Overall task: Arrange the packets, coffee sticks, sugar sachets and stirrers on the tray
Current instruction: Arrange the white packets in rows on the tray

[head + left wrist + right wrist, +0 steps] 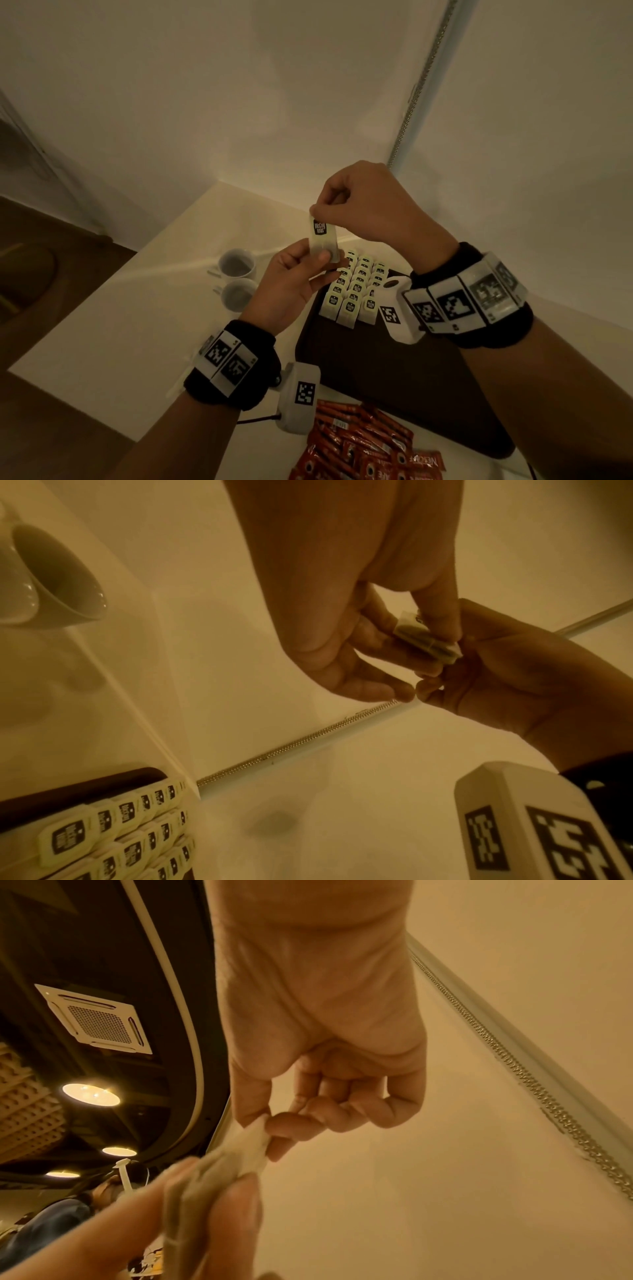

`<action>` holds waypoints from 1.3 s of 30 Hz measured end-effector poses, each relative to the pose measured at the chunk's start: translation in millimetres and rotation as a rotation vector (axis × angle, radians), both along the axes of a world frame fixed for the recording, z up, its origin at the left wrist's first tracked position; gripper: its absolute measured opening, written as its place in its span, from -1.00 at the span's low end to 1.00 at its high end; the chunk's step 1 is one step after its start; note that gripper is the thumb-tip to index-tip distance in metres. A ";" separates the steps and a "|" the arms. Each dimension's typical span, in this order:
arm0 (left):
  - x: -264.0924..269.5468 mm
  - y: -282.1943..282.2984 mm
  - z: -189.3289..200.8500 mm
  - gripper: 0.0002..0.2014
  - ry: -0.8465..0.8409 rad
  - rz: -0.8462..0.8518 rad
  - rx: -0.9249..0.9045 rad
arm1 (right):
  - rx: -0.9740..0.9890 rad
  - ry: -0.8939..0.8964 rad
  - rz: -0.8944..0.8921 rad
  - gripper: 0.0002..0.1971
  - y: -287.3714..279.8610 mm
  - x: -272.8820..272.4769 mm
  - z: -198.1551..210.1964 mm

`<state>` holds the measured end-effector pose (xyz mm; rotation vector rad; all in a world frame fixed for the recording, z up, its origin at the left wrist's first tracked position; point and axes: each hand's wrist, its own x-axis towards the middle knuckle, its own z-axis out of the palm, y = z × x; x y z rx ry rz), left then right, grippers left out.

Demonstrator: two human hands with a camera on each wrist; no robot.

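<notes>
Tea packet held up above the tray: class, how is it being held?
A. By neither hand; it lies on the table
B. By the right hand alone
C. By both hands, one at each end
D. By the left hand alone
C: the right hand pinches the top of the tea packet while the left hand grips its lower end, above the tray.

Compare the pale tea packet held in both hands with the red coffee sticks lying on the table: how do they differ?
The pale tea packet with a dark label is cream and squarish; the red coffee sticks are long and narrow. The tea packet is held upright in the air, pinched by the right hand at its top and the left hand lower down; the sticks lie loose in a heap on the white table, beside the dark tray. Both carry printed branding.
</notes>
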<state>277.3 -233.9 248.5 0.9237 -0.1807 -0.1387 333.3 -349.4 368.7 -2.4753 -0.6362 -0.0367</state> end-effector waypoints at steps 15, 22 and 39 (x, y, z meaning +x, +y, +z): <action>3.6 -5.0 5.0 -0.82 0.033 0.214 0.033 | 0.309 0.004 -0.020 -0.92 -10.1 -3.2 -9.0; 6.0 1.0 -6.0 -0.72 0.087 0.214 0.090 | 0.360 0.035 -0.076 -0.95 -31.0 0.8 -28.8; -76.0 100.1 -95.9 -0.83 0.434 0.382 0.490 | -0.097 0.708 -0.274 -0.80 -124.5 6.0 -239.7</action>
